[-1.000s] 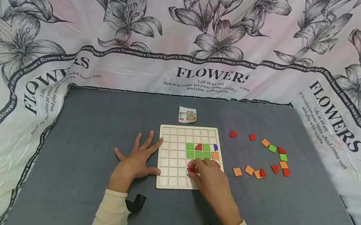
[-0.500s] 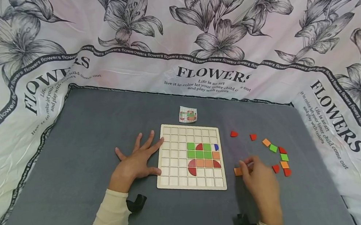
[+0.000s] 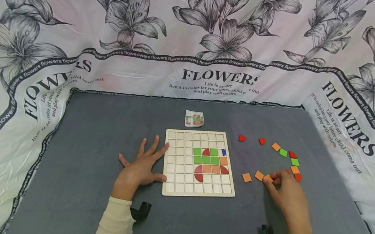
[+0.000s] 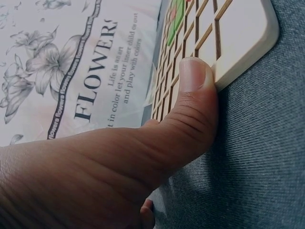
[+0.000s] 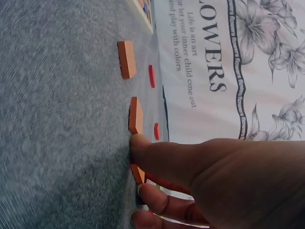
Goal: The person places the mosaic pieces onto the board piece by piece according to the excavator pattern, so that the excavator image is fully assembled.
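Observation:
A pale wooden grid board (image 3: pixel 178 169) holds green, red, orange and blue pieces in its right half. My left hand (image 3: pixel 138 171) lies with fingers spread, index fingertip and thumb resting on the board's left edge. In the left wrist view the thumb (image 4: pixel 193 90) presses on the rim. To the right of the board, my right hand (image 3: pixel 288 194) has thumb and fingertips on an orange square tile (image 3: pixel 267 178), pinching it at the table. In the right wrist view that orange tile (image 5: pixel 137 173) shows partly between thumb and fingers. Two more orange tiles (image 3: pixel 247 178) lie to its left.
Red pieces (image 3: pixel 242 138), green tiles (image 3: pixel 294 162) and further orange tiles (image 3: pixel 276 146) curve around behind and right of the right hand. A small printed pattern card (image 3: pixel 194 118) lies behind the board. A flower-print cloth (image 3: pixel 214 45) stands around the grey table (image 3: pixel 112 117).
My right hand has left the board, moved right past the first orange tile, and come down on the third. A red quarter piece now shows uncovered on the board. The left hand stays put.

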The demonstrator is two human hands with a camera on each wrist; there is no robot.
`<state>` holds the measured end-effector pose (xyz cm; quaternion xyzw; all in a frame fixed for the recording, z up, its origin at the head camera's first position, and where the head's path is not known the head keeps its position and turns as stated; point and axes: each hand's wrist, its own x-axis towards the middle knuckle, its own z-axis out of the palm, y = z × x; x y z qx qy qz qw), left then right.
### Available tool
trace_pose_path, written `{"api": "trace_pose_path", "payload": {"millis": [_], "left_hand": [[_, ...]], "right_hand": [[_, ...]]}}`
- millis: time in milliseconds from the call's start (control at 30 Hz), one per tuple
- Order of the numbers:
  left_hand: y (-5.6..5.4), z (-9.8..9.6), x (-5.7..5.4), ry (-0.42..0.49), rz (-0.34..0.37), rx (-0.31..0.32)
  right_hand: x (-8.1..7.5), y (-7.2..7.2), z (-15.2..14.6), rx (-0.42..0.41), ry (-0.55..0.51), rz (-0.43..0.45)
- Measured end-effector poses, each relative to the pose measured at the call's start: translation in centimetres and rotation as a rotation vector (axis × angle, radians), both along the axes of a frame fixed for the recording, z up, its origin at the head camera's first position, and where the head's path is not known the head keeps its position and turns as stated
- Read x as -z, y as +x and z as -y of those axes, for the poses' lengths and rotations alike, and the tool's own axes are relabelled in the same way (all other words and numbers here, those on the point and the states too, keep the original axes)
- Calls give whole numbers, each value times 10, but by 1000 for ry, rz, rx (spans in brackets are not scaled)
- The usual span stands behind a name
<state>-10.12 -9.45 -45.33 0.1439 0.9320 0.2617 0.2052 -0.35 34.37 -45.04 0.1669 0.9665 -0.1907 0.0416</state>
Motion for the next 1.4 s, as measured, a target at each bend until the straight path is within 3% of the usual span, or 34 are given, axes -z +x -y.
{"api": "trace_pose_path", "payload": {"millis": [367,533,933,1400], "left_hand": [[0,1,0,2,0,1],[-1,1,-1,0,0,4],[0,0,-1,-1,7,0],[-1,-1,0,-4,12,5]], "right_hand": [[2,-4,-4,-29,20,-44],[-1,-7,0,-68,21,-123],[-3,-19,33,-253,-24,-317],[-7,-28,71,-410,-73,-368]]}}
